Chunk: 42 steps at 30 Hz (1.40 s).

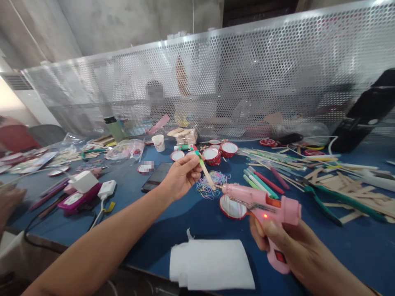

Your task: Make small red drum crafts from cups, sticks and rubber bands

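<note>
My left hand (182, 174) is closed in a pinch on a wooden craft stick (206, 172) with a green and red end, held tilted above the blue table (173, 213). My right hand (286, 242) grips a pink hot glue gun (262, 207) whose red light is on. The gun's nozzle touches the lower end of the stick. Under them lie a heap of coloured rubber bands (212, 183) and a red-rimmed round lid (231, 206).
A white folded cloth (212, 263) lies at the near edge. Red-rimmed lids (220, 152), coloured sticks (262, 179), wooden sticks and green-handled pliers (333, 201) lie to the right. A phone (157, 176), charger (106, 189) and paper cup (159, 142) sit left. A perforated metal screen (247, 78) backs the table; a person sits behind it.
</note>
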{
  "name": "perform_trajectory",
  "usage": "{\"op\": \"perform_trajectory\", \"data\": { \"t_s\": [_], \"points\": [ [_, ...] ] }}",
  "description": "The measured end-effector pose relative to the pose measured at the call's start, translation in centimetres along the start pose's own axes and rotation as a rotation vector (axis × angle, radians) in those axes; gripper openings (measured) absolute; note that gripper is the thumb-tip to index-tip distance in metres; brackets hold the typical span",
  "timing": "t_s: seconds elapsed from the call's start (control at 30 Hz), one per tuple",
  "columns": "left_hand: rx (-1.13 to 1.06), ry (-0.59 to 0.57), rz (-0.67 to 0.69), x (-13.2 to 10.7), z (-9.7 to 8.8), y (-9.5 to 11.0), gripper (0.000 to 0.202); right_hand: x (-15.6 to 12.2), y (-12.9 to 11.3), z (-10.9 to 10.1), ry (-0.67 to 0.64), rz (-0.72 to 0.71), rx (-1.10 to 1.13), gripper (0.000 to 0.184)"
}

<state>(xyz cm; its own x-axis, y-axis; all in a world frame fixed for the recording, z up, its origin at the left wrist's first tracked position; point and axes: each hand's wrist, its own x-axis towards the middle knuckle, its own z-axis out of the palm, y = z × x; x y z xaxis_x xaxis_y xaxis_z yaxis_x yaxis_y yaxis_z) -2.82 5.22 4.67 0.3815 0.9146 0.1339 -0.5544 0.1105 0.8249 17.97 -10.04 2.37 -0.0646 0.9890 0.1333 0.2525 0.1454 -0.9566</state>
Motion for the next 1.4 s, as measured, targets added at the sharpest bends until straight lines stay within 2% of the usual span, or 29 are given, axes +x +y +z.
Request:
{"op": "perform_trajectory", "data": {
  "t_s": [0.37,0.83,1.07,1.4],
  "points": [
    [0.003,-0.006,0.007,-0.02,0.07,-0.16,0.014,-0.23,0.56,-0.20,0.039,0.037,-0.055,0.054],
    [0.002,-0.015,0.004,0.01,0.00,-0.20,0.016,-0.12,0.15,-0.19,-0.012,0.021,-0.046,0.056],
    [0.007,0.002,-0.006,-0.12,0.12,-0.04,0.015,-0.11,0.53,-0.07,0.012,0.020,-0.029,0.053],
    [-0.007,-0.007,0.003,0.02,0.04,0.06,0.017,0.00,-0.24,-0.14,-0.019,0.000,-0.019,0.056]
  ]
}}
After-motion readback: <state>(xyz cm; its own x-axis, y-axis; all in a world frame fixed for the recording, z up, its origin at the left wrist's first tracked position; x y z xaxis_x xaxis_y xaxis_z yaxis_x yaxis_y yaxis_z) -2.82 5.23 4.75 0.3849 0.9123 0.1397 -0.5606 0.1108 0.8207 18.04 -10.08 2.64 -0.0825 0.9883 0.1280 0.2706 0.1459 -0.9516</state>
